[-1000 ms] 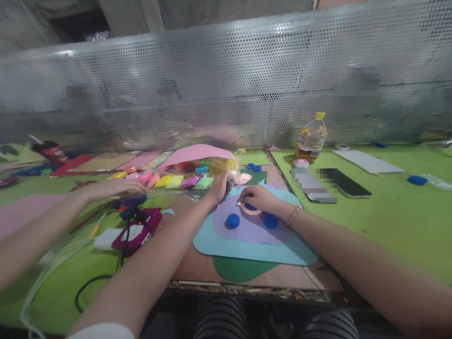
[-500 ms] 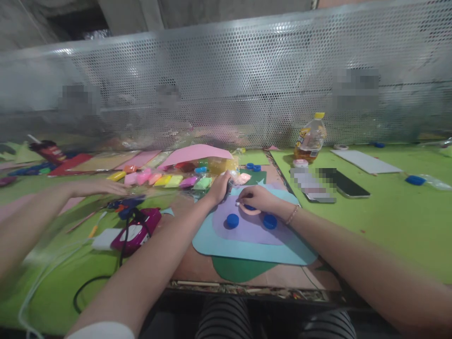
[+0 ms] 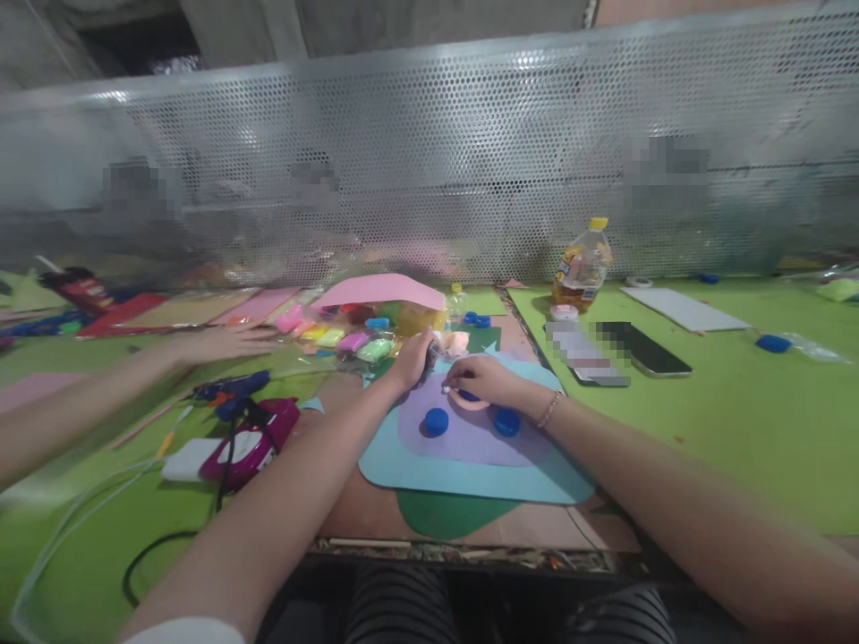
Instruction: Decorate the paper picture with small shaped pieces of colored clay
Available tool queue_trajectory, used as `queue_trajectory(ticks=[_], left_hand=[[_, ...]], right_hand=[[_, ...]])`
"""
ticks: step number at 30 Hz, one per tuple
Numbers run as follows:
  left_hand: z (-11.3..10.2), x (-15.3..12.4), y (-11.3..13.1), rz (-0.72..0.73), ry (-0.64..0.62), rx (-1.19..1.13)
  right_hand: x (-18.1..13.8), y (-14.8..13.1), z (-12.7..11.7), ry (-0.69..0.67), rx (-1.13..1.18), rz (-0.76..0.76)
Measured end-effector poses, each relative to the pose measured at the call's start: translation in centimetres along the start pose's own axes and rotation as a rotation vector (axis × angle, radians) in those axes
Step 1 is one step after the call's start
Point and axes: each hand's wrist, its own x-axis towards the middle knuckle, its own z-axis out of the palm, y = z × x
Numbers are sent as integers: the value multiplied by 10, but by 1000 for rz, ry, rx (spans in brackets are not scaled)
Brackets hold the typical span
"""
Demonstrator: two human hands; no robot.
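Observation:
My right hand [image 3: 484,379] is pinched on a pink ring [image 3: 470,402] that lies on a lilac paper shape [image 3: 470,434]. A small white bit shows at its fingertips. My left hand [image 3: 412,357] is curled around a dark object I cannot make out, just left of the right hand. Two blue bottle caps [image 3: 436,420] [image 3: 506,421] rest on the lilac shape, which lies on a light blue sheet [image 3: 429,470]. Another blue cap sits under my right fingers.
Another person's arm and open hand [image 3: 228,341] reach in from the left toward a bag of coloured clay sticks [image 3: 335,338]. A magenta device with a black cable [image 3: 251,436], a glue gun [image 3: 232,387], an oil bottle [image 3: 581,266] and a phone [image 3: 644,349] lie around. A perforated metal screen [image 3: 429,170] closes the back.
The other person's hand has slid right, toward the clay sticks. My hands have stayed on the pink ring and the dark object; the view has shifted slightly.

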Motion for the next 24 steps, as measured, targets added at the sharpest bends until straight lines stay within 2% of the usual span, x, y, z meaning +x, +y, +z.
queue_trajectory(ticks=[19, 24], left_hand=[[-1, -1, 3, -8, -17, -6], [-1, 1, 1, 9, -24, -23]], right_hand=[[-1, 8, -5, -70, 39, -93], [-7, 0, -19, -7, -121, -200]])
